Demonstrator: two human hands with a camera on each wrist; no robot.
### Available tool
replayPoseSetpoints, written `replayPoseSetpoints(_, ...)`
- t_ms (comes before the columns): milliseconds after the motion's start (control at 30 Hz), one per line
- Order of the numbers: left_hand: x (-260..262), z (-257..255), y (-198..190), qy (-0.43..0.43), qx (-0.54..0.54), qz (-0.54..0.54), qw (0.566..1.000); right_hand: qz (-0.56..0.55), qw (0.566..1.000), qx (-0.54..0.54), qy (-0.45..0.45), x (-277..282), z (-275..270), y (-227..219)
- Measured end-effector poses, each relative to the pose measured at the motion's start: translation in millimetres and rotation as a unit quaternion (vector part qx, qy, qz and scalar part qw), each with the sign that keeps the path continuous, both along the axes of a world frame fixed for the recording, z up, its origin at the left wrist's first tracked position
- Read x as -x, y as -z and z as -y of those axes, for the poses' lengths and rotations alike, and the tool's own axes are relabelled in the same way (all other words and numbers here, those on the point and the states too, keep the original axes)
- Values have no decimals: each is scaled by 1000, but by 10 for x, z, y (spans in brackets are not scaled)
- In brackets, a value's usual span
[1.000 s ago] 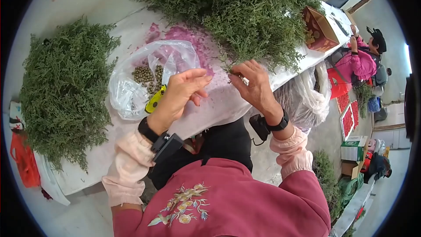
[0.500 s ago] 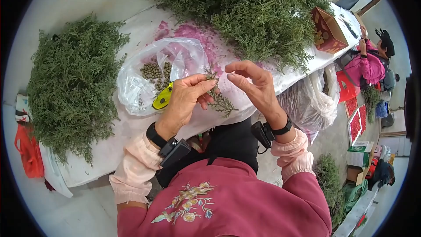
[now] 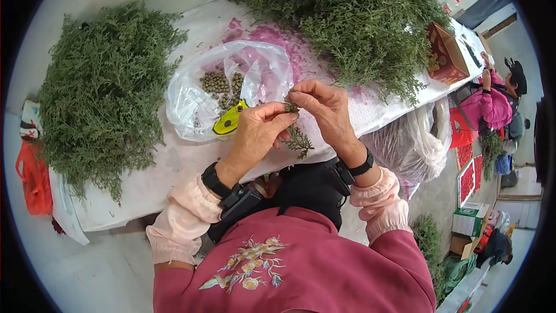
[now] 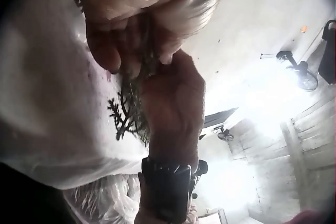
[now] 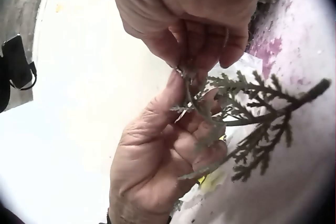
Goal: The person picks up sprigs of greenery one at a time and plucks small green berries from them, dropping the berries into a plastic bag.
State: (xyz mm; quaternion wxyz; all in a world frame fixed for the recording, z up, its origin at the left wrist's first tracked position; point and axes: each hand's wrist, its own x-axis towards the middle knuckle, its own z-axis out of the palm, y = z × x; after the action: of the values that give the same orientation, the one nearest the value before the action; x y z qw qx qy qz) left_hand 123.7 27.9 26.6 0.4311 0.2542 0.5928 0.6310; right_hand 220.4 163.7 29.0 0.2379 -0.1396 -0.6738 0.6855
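Observation:
Thumb and fingers of the left hand (image 3: 259,130) pinch a small green conifer sprig (image 3: 300,142), whose leafy part hangs below the fingertips. The right hand (image 3: 329,115) meets it from the other side, thumb and forefinger pinching the upper part of the sprig. In the right wrist view the flat, scaly sprig (image 5: 262,119) spreads out beside the left palm (image 5: 152,166). Just beyond the left hand, a clear plastic bag (image 3: 184,117) holds small round brownish-green berries (image 3: 215,83). A yellow object with dark marks (image 3: 229,119) lies at the bag's near side.
One heap of conifer branches (image 3: 107,104) covers the table's left end, another heap (image 3: 347,23) its far side. A red-brown box (image 3: 449,55) stands to the right. Large plastic bags (image 3: 420,142) sit beside the table. Another person (image 3: 489,98) in pink is farther off.
The sprig passed from the right hand to the left, which was free one second ago. The right fingers, apart from it half a second ago, have come back to pinch its upper part.

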Motion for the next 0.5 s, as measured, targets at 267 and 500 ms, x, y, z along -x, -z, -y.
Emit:
replayPoseSetpoints(267, 885, 338, -37, -163, 59, -274, 946, 12, 992, 45, -122, 313, 86, -49)
replayPoseSetpoints(500, 993, 311, 247, -83, 87, -487, 865, 39, 982, -23, -182, 797, 149, 12)
